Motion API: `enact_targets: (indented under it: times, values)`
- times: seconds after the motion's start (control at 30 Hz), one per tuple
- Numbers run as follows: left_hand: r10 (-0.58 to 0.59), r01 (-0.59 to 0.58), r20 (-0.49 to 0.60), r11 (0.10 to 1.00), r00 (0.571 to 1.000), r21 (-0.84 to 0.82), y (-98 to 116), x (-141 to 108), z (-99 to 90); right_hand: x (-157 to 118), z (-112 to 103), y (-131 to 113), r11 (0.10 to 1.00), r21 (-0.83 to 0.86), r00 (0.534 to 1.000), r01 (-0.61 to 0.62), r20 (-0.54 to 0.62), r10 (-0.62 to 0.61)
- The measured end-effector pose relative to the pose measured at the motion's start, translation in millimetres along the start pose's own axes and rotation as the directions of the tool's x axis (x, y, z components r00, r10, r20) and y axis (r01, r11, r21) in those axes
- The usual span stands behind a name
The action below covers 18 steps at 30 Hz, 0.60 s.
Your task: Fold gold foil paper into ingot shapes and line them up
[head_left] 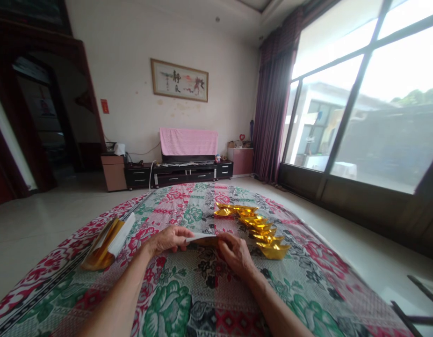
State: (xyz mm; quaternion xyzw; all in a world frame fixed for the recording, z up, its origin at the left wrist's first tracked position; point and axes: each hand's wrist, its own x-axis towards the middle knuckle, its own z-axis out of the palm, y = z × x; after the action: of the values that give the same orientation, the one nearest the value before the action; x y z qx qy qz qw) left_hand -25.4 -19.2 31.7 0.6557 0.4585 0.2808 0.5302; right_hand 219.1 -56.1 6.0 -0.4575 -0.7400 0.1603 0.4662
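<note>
A folded sheet of paper [204, 238], white on top with gold showing below, is stretched between both hands over the patterned tablecloth [167, 304]. My left hand [171, 238] pinches its left end. The right end is gripped by my right hand [235, 252], with its fingers curled. Several shiny gold folded paper pieces [274, 250], shaped like boats, lie in a row just beyond and to the right of my right hand. To the left rests an open packet [106, 243] with gold and white sheets in it.
The round table stands before a low black cabinet [184, 176] and a pink cloth [189, 142] by the far wall. Large windows [346, 107] and a purple curtain [274, 103] are on the right. A dark doorway [44, 107] is at the left.
</note>
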Motion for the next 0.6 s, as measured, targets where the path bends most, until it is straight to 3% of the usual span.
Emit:
enact_targets:
  times: [0.13, 0.2, 0.3, 0.37, 0.47, 0.6]
  values:
    - [0.078, -0.089, -0.152, 0.994, 0.985, -0.064, -0.5, 6.9, 4.5, -0.7, -6.1, -2.8, 0.991, 0.133, 0.998, 0.021, -0.068, -0.012]
    - [0.094, -0.147, -0.257, 0.970, 0.962, -0.193, -2.2, 7.8, 2.1, -0.6, -5.9, 0.3, 0.984, 0.177, 0.995, 0.014, -0.097, 0.003]
    - [0.129, -0.282, -0.358, 0.864, 0.925, -0.418, -4.0, 4.4, -3.5, 0.7, -1.6, 10.2, 0.964, 0.267, 0.994, -0.018, -0.101, 0.047]
    - [0.145, -0.313, -0.337, 0.793, 0.930, -0.523, -3.4, 0.7, -4.9, 2.8, 2.0, 17.2, 0.921, 0.380, 0.989, -0.079, -0.084, 0.120]
    - [0.164, -0.268, -0.220, 0.734, 0.962, -0.624, 0.7, -2.6, -1.1, 6.8, 5.7, 19.0, 0.836, 0.512, 0.974, -0.196, 0.001, 0.227]
    - [0.224, -0.215, -0.077, 0.698, 0.972, -0.683, 8.7, -1.3, 9.4, 8.7, 6.4, -0.5, 0.688, 0.603, 0.915, -0.404, 0.260, 0.309]
